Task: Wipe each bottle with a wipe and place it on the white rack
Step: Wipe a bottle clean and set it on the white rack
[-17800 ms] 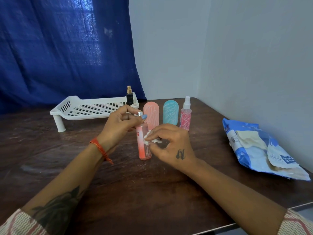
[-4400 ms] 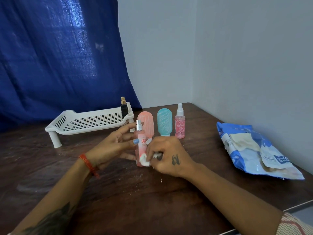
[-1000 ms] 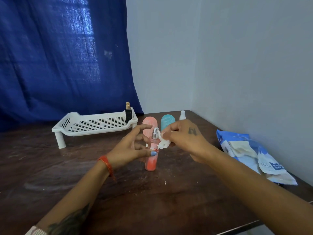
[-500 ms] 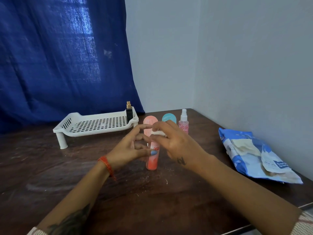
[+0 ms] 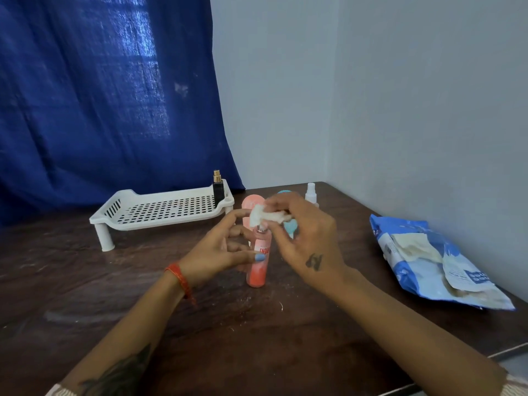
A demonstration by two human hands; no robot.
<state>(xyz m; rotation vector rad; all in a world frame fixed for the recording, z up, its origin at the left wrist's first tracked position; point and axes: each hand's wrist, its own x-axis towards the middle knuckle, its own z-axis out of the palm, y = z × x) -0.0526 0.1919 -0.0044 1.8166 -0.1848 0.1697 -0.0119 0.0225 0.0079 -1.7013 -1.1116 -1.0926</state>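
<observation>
An orange-pink spray bottle (image 5: 259, 264) stands upright on the dark wooden table (image 5: 257, 338). My left hand (image 5: 220, 250) grips its body from the left. My right hand (image 5: 303, 238) pinches a crumpled white wipe (image 5: 265, 215) over the bottle's nozzle. Behind my hands stand a pink bottle (image 5: 248, 204), a teal bottle (image 5: 290, 228) and a small spray bottle with a white cap (image 5: 311, 192), all partly hidden. The white rack (image 5: 160, 210) sits at the back left with a small black bottle (image 5: 218, 187) on its right end.
A blue and white wipes pack (image 5: 434, 261) lies at the right by the grey wall. A blue curtain hangs behind the rack. The table's front edge runs close at lower right.
My right hand has lifted the wipe from the bottle's side up onto its top. My left hand keeps its hold and the bottle stays in place.
</observation>
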